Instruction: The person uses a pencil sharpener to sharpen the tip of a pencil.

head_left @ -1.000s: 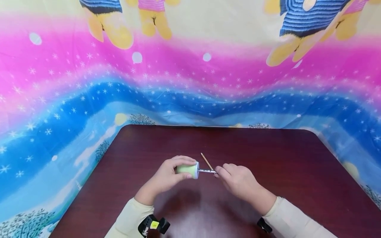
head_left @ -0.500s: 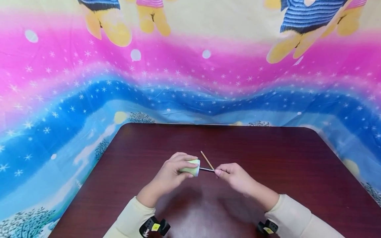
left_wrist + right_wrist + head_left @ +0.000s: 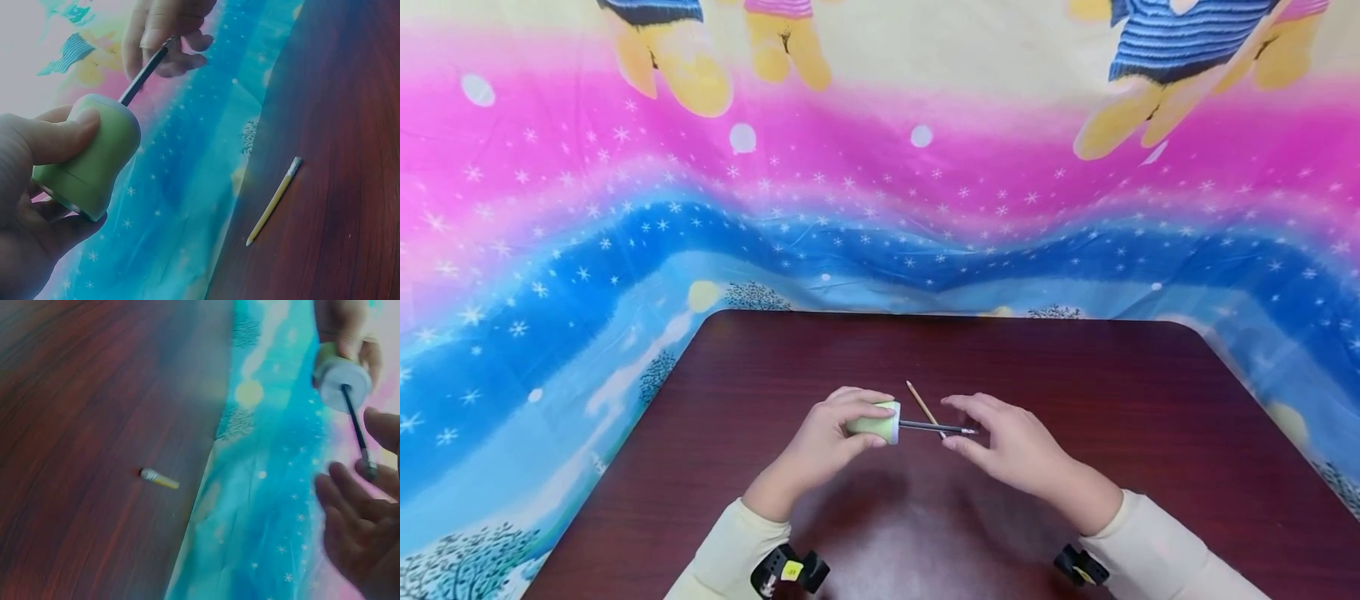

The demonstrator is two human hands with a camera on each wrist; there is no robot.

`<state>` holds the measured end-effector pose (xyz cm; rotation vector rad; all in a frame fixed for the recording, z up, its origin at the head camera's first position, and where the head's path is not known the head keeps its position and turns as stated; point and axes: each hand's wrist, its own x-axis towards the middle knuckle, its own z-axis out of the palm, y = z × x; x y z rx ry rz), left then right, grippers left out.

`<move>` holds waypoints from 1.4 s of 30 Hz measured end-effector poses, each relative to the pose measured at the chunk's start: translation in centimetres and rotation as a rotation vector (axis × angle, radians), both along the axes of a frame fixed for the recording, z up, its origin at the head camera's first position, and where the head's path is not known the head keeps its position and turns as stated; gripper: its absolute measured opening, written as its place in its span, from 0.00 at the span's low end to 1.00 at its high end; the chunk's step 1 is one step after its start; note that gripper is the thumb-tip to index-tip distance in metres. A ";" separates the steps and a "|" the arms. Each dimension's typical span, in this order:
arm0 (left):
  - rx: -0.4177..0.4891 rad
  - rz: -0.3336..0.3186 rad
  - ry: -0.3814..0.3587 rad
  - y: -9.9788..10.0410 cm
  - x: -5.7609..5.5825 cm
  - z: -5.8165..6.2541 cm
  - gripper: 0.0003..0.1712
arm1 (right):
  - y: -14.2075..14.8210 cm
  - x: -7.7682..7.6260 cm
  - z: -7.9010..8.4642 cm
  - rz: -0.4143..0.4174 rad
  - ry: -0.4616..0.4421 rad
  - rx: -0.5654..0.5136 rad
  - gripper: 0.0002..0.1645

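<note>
My left hand grips a light green pencil sharpener with a pale top, held on its side above the table. Out of its hole sticks a black pencil, pointing toward my right hand. That hand's thumb and fingers are spread around the pencil's free end, which has a metal band and eraser in the right wrist view. Whether a fingertip brushes the pencil is unclear. Beyond lies a short yellow pencil on the tabletop, apart from both hands. The pencil's tip inside the sharpener is hidden.
The dark red-brown table has rounded far corners. A colourful printed cloth hangs behind it and along the sides. Each wrist wears a small black camera, such as the left wrist camera.
My right hand has let go of the black pencil, spreading its fingers and shifting slightly right, so more of the pencil shows. The left hand still holds the sharpener in nearly the same place.
</note>
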<state>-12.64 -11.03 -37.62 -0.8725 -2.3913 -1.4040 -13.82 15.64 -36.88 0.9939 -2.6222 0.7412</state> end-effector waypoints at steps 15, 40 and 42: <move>0.030 -0.076 -0.209 -0.9 -0.2 0.2 0.18 | -1.0 -0.7 -2.1 0.153 0.781 0.049 0.20; -0.021 -0.003 0.100 -0.1 0.1 0.7 0.19 | -0.7 -0.4 1.1 0.021 -0.576 -0.241 0.21; -0.011 0.009 0.045 -0.2 0.1 0.5 0.19 | -0.7 -0.2 0.6 -0.014 -0.286 -0.146 0.26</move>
